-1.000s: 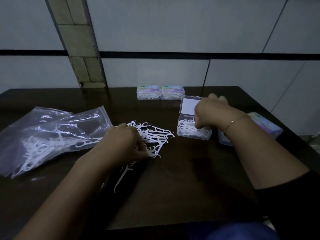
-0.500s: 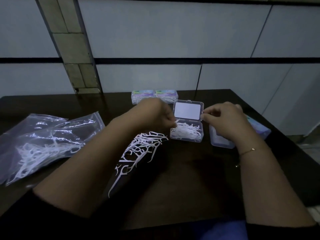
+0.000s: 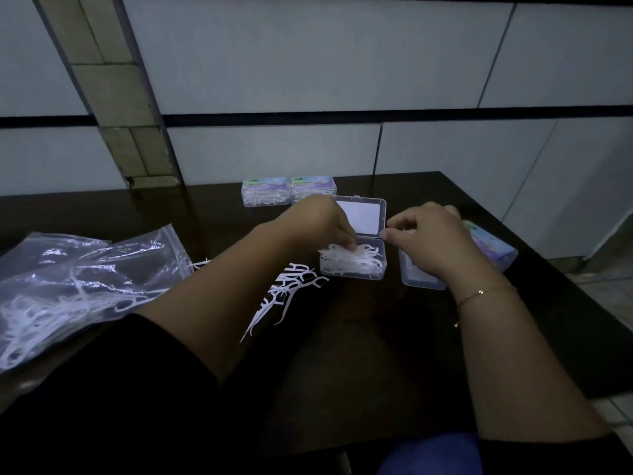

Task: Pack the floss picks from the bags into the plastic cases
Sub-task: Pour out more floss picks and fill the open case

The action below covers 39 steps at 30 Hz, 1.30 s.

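Two hands work over a dark worktop [image 3: 342,354] in dim light. The left hand [image 3: 320,222] reaches across to the open plastic case [image 3: 352,264], its fingertips curled down onto the white floss picks heaped inside; its grip seems pinched on some of them, though the fingers hide the contact. The case's hinged lid [image 3: 361,217] stands open behind the tray, showing a pale rectangular label. The right hand [image 3: 424,240] hovers just right of the lid with fingers curled and thumb meeting the forefinger; whether this grip holds anything cannot be told. Under it lies another clear case [image 3: 419,277], with a closed case bearing a coloured label [image 3: 493,246] just beyond. A loose scatter of floss picks [image 3: 291,289] lies on the worktop just left of the open case. Further left, clear plastic bags [image 3: 85,286] lie crumpled, with many more picks visible inside. Two closed, filled cases [image 3: 289,190] sit side by side at the far edge, near the tiled wall [image 3: 308,63].
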Available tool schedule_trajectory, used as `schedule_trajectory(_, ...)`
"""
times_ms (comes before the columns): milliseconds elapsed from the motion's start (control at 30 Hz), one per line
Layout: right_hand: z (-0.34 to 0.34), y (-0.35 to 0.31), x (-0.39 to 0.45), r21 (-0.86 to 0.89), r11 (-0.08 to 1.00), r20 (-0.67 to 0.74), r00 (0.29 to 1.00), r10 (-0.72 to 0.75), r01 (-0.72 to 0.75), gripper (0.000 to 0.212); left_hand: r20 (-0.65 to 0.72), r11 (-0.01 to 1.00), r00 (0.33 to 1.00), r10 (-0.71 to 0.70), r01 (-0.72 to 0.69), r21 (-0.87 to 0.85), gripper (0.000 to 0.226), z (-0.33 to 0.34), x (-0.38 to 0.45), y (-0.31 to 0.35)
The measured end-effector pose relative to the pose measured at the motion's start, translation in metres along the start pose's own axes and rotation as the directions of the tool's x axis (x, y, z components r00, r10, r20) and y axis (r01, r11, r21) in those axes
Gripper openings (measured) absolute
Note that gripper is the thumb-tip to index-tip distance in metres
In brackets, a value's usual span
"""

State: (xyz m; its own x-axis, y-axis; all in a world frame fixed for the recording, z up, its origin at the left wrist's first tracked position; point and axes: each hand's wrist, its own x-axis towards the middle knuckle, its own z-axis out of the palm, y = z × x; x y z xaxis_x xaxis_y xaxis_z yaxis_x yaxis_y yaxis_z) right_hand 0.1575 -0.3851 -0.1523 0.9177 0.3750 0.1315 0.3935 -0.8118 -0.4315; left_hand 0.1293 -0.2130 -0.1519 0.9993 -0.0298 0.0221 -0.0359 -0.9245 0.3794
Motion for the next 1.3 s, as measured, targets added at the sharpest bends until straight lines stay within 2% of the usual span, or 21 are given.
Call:
schedule_trajectory(133,0.001,-0.004,-0.001,-0.021,0.999,-0.006,0.999,-0.039,0.038,0.021,-0.074,0.999,0.996,-0.049,0.049,0.005,0.025,-0.009,-0.014,-0.005)
schedule_trajectory(233,0.002,-0.013,-0.003,-0.104,0.991,0.031,0.996,-0.086,0.089,0.026,-0.09,0.996,0.992,-0.083,0.084,0.006,0.022,-0.017,-0.034,-0.016)
schedule_trajectory(367,0.017,-0.036,-0.016,-0.2,0.95,0.127,0.968,-0.216,0.238,0.023,-0.07,0.978,0.976,-0.206,0.208,0.023,0.018,-0.016,-0.071,-0.035)
schedule_trajectory(467,0.035,-0.049,-0.027,-0.15,0.93,0.234,0.926,-0.297,0.336,0.02,-0.069,0.947,0.953,-0.296,0.303,0.112,0.019,-0.01,-0.096,-0.041)
schedule_trajectory(600,0.047,-0.063,-0.034,-0.096,0.94,0.306,0.908,-0.285,0.328,0.032,-0.126,0.901,0.906,-0.404,0.418,0.118,0.023,-0.003,-0.128,-0.045)
schedule_trajectory(667,0.052,-0.068,-0.034,-0.121,0.934,0.36,0.891,-0.275,0.337,0.039,-0.188,0.879,0.879,-0.438,0.462,0.115,0.032,-0.001,-0.141,-0.045)
schedule_trajectory(800,0.059,-0.078,-0.031,-0.182,0.92,0.444,0.863,-0.239,0.348,0.043,-0.24,0.83,0.851,-0.466,0.515,0.214,0.068,0.004,-0.15,-0.046)
schedule_trajectory(900,0.065,-0.081,-0.028,-0.196,0.928,0.467,0.862,-0.197,0.317,0.042,-0.248,0.811,0.843,-0.478,0.531,0.246,0.077,0.011,-0.152,-0.044)
schedule_trajectory(967,0.07,-0.082,-0.026,-0.211,0.931,0.454,0.873,-0.176,0.297,0.039,-0.24,0.814,0.858,-0.455,0.51,0.279,0.071,0.018,-0.151,-0.042)
schedule_trajectory(1100,0.076,-0.081,-0.025,-0.227,0.922,0.348,0.911,-0.224,0.313,0.021,-0.273,0.842,0.875,-0.401,0.469,0.268,0.033,0.02,-0.15,-0.041)
schedule_trajectory(1300,0.071,-0.077,-0.033,-0.243,0.917,0.3,0.924,-0.238,0.316,0.011,-0.286,0.854,0.893,-0.347,0.427,0.297,0.025,0.023,-0.149,-0.041)
